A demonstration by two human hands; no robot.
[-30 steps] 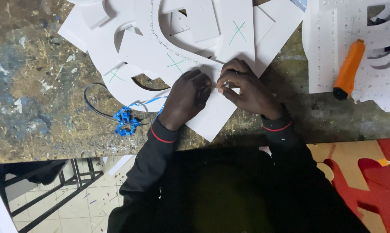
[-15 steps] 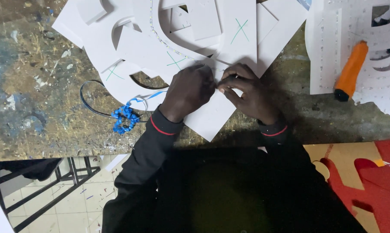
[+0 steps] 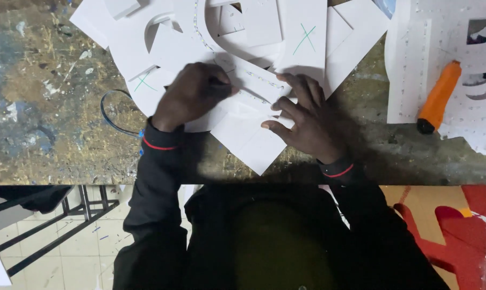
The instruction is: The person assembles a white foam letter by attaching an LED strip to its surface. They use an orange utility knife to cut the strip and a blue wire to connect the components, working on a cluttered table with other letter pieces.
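Observation:
My left hand (image 3: 192,95) lies on overlapping white foam board pieces, its fingers curled over the near end of a thin dotted strip (image 3: 265,82). This strip runs to the right along a white curved cut-out (image 3: 216,40). My right hand (image 3: 307,115) rests flat beside it with fingers spread, fingertips touching the strip and a white square board piece (image 3: 248,146) that juts over the bench edge. Both sleeves are black with red cuffs.
An orange-handled knife (image 3: 439,96) lies on a perforated white sheet (image 3: 412,64) at the right. A dark cable with blue ends (image 3: 111,115) loops left of my left wrist on the paint-stained bench (image 3: 49,107). Green crosses mark some boards (image 3: 306,38). Below are a tiled floor, a metal frame (image 3: 55,220) and a red-and-orange shape (image 3: 447,225).
My hands, pinched together over something small, have drawn apart. The left now covers the strip's end, and the right has flattened with fingers spread on the board.

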